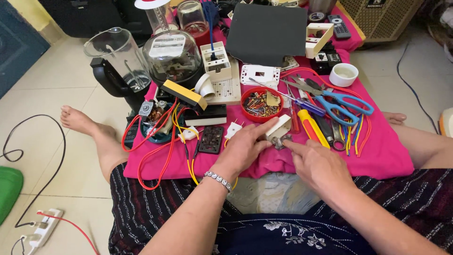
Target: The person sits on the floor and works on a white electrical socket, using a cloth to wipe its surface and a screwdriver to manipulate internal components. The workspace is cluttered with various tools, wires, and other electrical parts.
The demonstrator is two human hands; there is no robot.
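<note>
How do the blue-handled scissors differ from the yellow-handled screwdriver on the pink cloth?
The scissors have blue loop handles and two grey blades; the screwdriver has one thick yellow handle. The scissors lie farther from the right hand; the screwdriver lies just beside it. Both rest flat on the pink cloth, untouched.

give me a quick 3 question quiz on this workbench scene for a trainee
1. True or false: the left hand rests its fingers on the small white box part.
2. Which lies just right of the red bowl of screws? A) a green sponge B) the blue-handled scissors C) a hammer
3. What colour is the cloth under the tools?

Key
1. True; the right hand points its index finger at the small metal piece beside that part.
2. B
3. Pink
</note>
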